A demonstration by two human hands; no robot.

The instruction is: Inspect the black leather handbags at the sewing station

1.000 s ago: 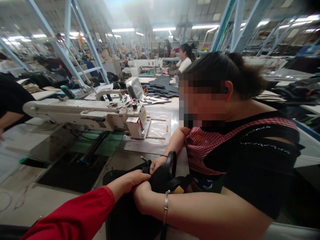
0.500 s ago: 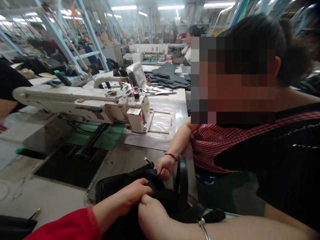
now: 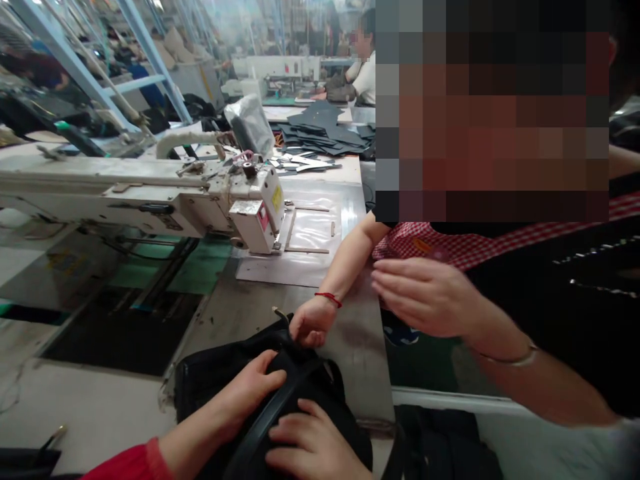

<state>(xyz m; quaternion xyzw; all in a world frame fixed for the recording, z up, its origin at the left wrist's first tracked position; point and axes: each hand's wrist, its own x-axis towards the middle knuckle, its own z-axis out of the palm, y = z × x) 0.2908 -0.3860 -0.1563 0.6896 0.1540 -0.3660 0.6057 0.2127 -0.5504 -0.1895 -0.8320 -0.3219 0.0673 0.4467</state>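
A black bag (image 3: 220, 367) lies on the near part of the machine table. My left hand (image 3: 253, 390), below a red cuff, grips the bag's upper part, thumb and fingers closed on the black material. The bag's dark strap (image 3: 280, 400) runs diagonally between my hands. Over the bag's near side lies my right hand (image 3: 315, 443), fingers spread and resting on it. A co-worker's hand with a red string bracelet (image 3: 313, 323) touches the bag's far corner, near a metal zipper pull (image 3: 280, 313). The co-worker's other hand (image 3: 430, 297), with a metal bangle, is raised away from the bag.
A long-armed white sewing machine (image 3: 200, 200) stands at left, beside a clear template sheet (image 3: 310, 233). Dark cut pieces (image 3: 320, 130) are piled behind. The co-worker in a checked apron (image 3: 430, 243) is close at right. Dark material (image 3: 445, 440) lies below the table edge.
The co-worker's bangled hand has left the bag and risen to the right. My right hand has come into view on the bag. The strap has dropped from upright to lying across the bag.
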